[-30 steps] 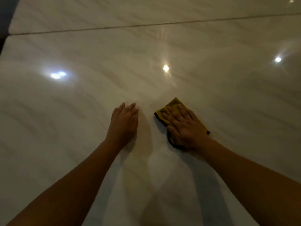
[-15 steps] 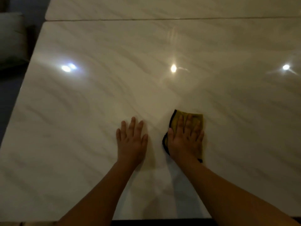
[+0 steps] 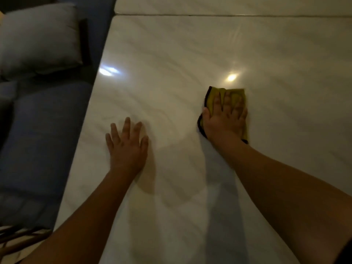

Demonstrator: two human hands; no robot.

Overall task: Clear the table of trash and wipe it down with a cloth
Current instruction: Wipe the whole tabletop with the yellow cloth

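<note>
Table: the pale, glossy, marble-patterned tabletop (image 3: 171, 54) fills most of the view; a thin seam (image 3: 228, 15) separates it from a second slab at the far edge.
Cloth: the small yellow-green cloth with dark edging (image 3: 235, 93) lies flat on the tabletop right of centre, just below a bright reflection of a lamp.
Right hand: the right hand (image 3: 225, 122) lies palm down on the cloth with its fingers (image 3: 227, 101) straight and slightly apart, pressing it to the surface rather than gripping it.
Left hand: the left hand (image 3: 126, 147) rests flat on the bare tabletop, fingers spread and holding nothing, well apart from the cloth and near the left edge.
Beside the table: a blue sofa seat (image 3: 38, 130) with a grey cushion (image 3: 36, 39) stands to the left.
Done: the trash step looks finished as far as this view reaches, since only the cloth and the hands are on the surface.
In hand: wiping, with the cloth mid-table.
Left: I cannot tell which areas are already wiped, as the sheen shows no clear streaks; the far slab and the out-of-view parts may need passes.
</note>
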